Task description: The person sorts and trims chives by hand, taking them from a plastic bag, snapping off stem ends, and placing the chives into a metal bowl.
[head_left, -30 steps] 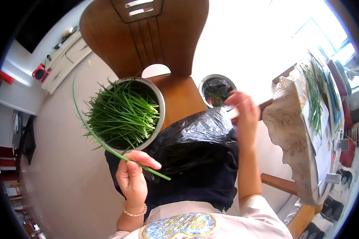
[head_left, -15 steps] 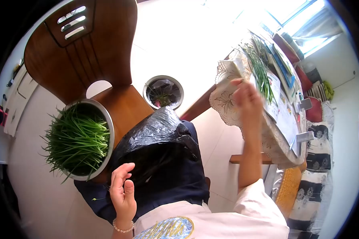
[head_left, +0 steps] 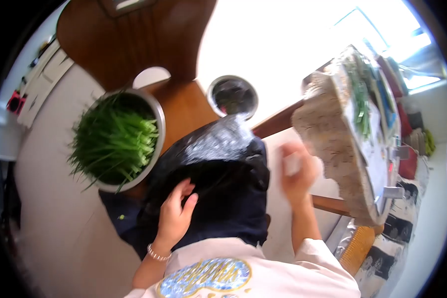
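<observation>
My left hand [head_left: 176, 213], with a beaded bracelet at its wrist, hovers over the black plastic bag [head_left: 213, 144] spread on my lap. Its fingers are loosely curved, the thumb stands apart, and nothing shows in it. My right hand [head_left: 299, 171] is in the air between my lap and the table, smeared by motion, so its grip is unclear. To the left, a metal bowl [head_left: 160, 124] heaped with green chives [head_left: 116, 141] rests on the chair seat. More chives [head_left: 361, 111] lie on the table at the right.
A wooden chair [head_left: 134, 47] stands in front of me. Beyond my knees, a round bin [head_left: 256, 99] with a dark liner is on the floor. The table, with a lace cloth [head_left: 323, 124], carries papers and books. A wicker seat [head_left: 357, 248] is at the lower right.
My right hand has come down and away from the table's chives toward my lap. My left hand has moved slightly up and right over the bag. The whole view has shifted.
</observation>
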{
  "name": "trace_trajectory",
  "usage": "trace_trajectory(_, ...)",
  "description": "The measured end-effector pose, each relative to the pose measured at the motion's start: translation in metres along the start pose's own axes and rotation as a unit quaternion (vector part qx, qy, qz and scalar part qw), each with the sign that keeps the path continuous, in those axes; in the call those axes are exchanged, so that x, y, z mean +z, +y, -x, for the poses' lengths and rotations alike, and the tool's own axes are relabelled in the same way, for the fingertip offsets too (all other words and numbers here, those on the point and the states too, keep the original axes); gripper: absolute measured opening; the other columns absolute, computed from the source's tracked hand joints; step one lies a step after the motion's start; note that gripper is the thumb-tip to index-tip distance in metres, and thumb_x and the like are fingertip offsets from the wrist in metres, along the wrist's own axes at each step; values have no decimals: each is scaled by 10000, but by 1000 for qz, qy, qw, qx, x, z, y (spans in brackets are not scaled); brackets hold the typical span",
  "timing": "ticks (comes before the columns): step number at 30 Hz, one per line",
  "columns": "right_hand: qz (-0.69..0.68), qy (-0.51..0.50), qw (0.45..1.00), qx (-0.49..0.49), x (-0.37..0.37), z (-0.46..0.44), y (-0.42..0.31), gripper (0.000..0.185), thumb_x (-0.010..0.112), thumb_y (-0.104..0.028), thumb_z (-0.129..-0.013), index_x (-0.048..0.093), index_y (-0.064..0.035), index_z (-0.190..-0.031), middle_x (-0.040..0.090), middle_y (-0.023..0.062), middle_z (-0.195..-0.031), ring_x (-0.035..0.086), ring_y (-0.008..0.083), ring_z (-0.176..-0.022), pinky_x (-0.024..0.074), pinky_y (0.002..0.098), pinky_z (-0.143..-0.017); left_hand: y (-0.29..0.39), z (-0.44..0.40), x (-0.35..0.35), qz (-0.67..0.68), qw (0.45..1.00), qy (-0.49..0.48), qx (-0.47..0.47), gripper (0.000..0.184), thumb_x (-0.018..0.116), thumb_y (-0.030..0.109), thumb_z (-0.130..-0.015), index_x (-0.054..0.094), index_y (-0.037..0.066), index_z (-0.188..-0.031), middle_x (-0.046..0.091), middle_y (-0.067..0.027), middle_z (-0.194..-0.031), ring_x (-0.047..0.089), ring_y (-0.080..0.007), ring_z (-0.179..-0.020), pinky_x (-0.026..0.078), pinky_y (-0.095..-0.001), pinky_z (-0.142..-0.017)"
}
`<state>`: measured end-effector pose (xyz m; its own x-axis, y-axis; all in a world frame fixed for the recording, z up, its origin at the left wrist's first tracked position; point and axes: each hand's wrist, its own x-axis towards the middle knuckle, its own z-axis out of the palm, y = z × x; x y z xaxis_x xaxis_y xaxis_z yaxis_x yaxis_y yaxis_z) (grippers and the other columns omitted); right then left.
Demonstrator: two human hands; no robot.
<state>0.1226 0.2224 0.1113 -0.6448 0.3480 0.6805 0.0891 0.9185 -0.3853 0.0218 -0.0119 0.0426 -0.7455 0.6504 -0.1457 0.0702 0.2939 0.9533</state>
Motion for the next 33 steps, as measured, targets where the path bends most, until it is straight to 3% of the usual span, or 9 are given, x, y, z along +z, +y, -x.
trace_trajectory(4, -198, -340, 918, 44, 80, 55, -44, 239, 581, -96, -743, 548, -18, -967, 579, 136, -841, 558, 278, -751, 462, 344, -687, -7, -11, -1, 52, 998, 12, -30, 529, 547, 183, -844, 309, -21, -1269, 540, -190, -1082, 567, -255, -934, 448, -316, -807)
trace_trajectory(8, 243, -434, 852, -162, 135, 92, 18, 220, 511, -98, -785, 559, -19, -984, 572, 197, -946, 553, 322, -851, 420, 382, -810, -6, -24, -7, 36, 996, 84, 4, 571, 546, 205, -847, 269, -21, -1292, 502, -211, -1140, 522, -292, -1017, 408, -343, -873)
trace_trajectory(10, 101, -151, 978, 104, 139, 67, 38, 187, 502, -97, -781, 575, -15, -933, 577, 201, -912, 550, 348, -823, 432, 387, -780, -6, -28, -14, -122, 983, 124, 59, 596, 545, 226, -848, 252, -20, -1306, 467, -224, -1186, 461, -323, -1094, 346, -370, -940)
trace_trajectory(12, 198, -259, 930, 168, 119, 38, 57, 181, 505, -123, -783, 584, -2, -892, 587, 197, -879, 549, 367, -795, 439, 403, -754, 1, -31, -17, -137, 981, 125, 60, 621, 553, 205, -841, 226, 13, -1332, 425, -222, -1234, 410, -333, -1145, 307, -378, -971)
trace_trajectory(20, 163, -369, 911, 82, 135, 51, 77, 225, 508, -192, -785, 592, -6, -879, 600, 203, -839, 569, 375, -804, 449, 423, -733, 24, -32, -5, -176, 966, 102, 157, 526, 568, 174, -817, 361, 39, -1281, 456, -175, -1208, 428, -314, -1113, 342, -365, -942)
trace_trajectory(22, 196, -535, 788, 233, 136, 49, 68, 257, 460, -168, -806, 576, -1, -965, 578, 209, -995, 542, 364, -949, 431, 409, -823, 24, -25, -2, -162, 975, 75, 135, 477, 565, 200, -822, 412, 27, -1239, 495, -164, -1166, 446, -309, -1090, 353, -364, -930)
trace_trajectory(23, 179, -389, 897, 115, 141, 79, 84, 295, 419, -135, -821, 548, 3, -1047, 510, 212, -1138, 475, 349, -1079, 383, 395, -910, 27, -22, -1, -159, 977, 67, 123, 426, 576, 170, -822, 451, 22, -1202, 524, -129, -1144, 482, -262, -1073, 363, -328, -921)
trace_trajectory(26, 172, -382, 902, 104, 147, 100, 102, 374, 356, -114, -849, 415, -39, -1211, 396, 223, -1254, 422, 361, -1132, 363, 425, -930, 23, -15, 4, -119, 988, 42, 85, 380, 577, 187, -823, 495, 12, -1150, 572, -115, -1069, 526, -248, -1015, 396, -317, -880)
trace_trajectory(33, -44, -356, 922, 148, 76, 23, -1, 172, 635, -105, -705, 635, -36, -863, 611, 147, -772, 587, 291, -734, 458, 374, -648, 8, -15, 16, 81, 991, -65, -90, 351, 518, 252, -876, 524, -25, -1091, 609, -97, -975, 578, -133, -873, 453, -238, -747)
